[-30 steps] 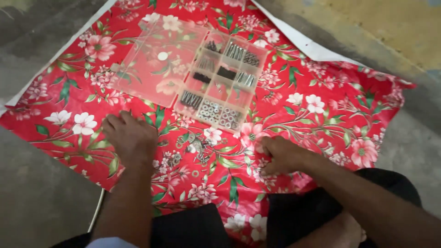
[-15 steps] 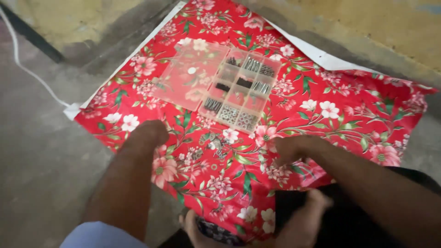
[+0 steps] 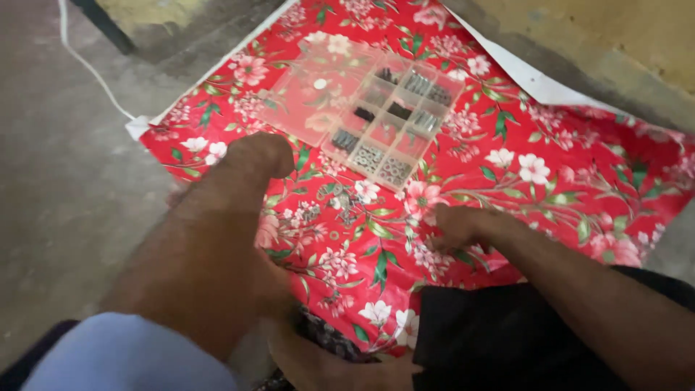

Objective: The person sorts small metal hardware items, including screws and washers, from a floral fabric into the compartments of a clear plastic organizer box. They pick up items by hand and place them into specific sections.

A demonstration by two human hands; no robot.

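Note:
My left hand [image 3: 262, 155] hovers over the red flowered cloth [image 3: 550, 145], its fingers curled under and hidden behind the wrist. Just right of it lies a small pile of loose washers and screws [image 3: 340, 203]. My right hand [image 3: 455, 226] rests knuckles-down on the cloth near its front edge, fingers closed, nothing visible in it. Beyond the pile stands a clear plastic compartment box [image 3: 394, 119] with screws, nuts and washers sorted in its cells. Its open lid [image 3: 315, 90] lies flat to the left.
The cloth lies on a grey concrete floor [image 3: 65, 188]. A white cable [image 3: 87, 65] runs at the far left beside a dark leg. My dark trousers [image 3: 507, 340] and a bare foot [image 3: 326, 362] fill the bottom edge.
The view swung left and nearer. My left hand lifted off the cloth and moved toward the box, fingers curling under. My right hand stayed closed on the cloth.

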